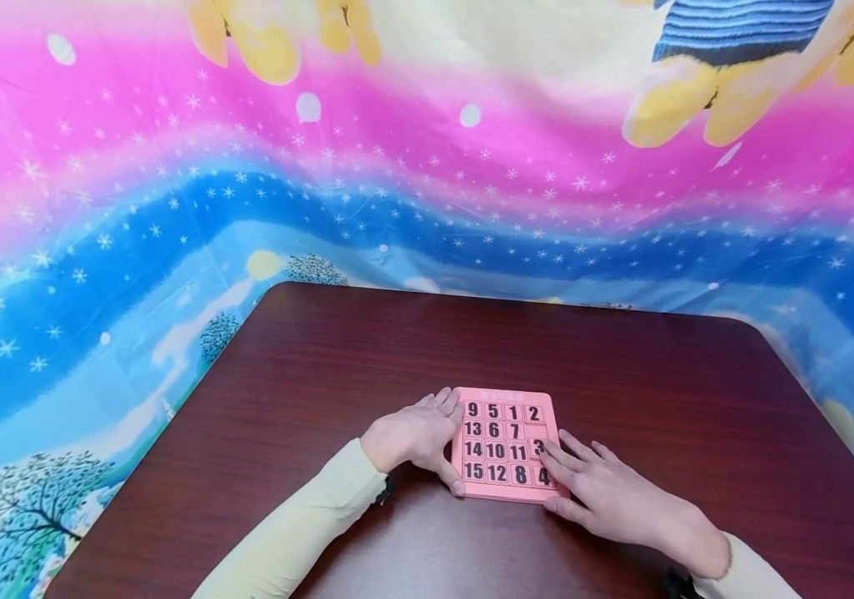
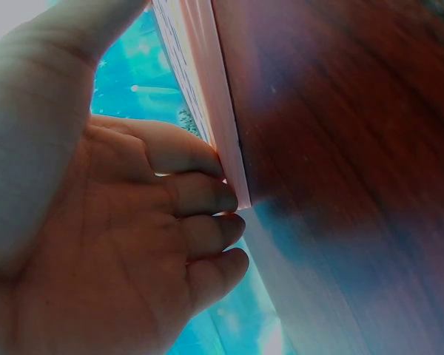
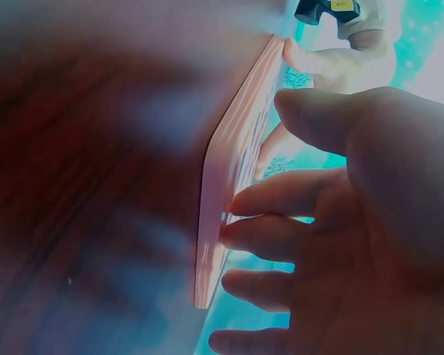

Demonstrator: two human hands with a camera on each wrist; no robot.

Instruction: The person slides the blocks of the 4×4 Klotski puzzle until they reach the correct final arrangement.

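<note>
Behind the bench [image 1: 337, 366], a cloth backdrop [image 1: 397, 158] is hung, printed in bands of pink and blue and dotted with white snowflakes, pale round spots and dark-leafed trees. Dark reddish-brown wood grain is shown on the bench, and its far corners are rounded.

On it, towards the near side, a pink number puzzle [image 1: 504, 443] is laid flat between the two hands. Black numerals are borne by its square tiles: 9, 5, 1 and 2 are seen in the top row, 13, 6 and 7 in the second, 14, 10, 11 and 3 in the third, and 15, 12, 8 and 4 in the last. One vacant place is left at the right end of the second row.

The puzzle's left edge is touched by the left hand [image 1: 419, 433], whose fingers are held extended and whose thumb is spread towards the near corner. The right hand [image 1: 610, 491] is held with fingers loosely straight and parted; tile 3 [image 1: 538, 447] is touched by its fingertips, and its thumb is placed by the near right corner. Nothing is grasped by either hand. Both forearms are covered by pale yellowish sleeves [image 1: 300, 528].
</note>
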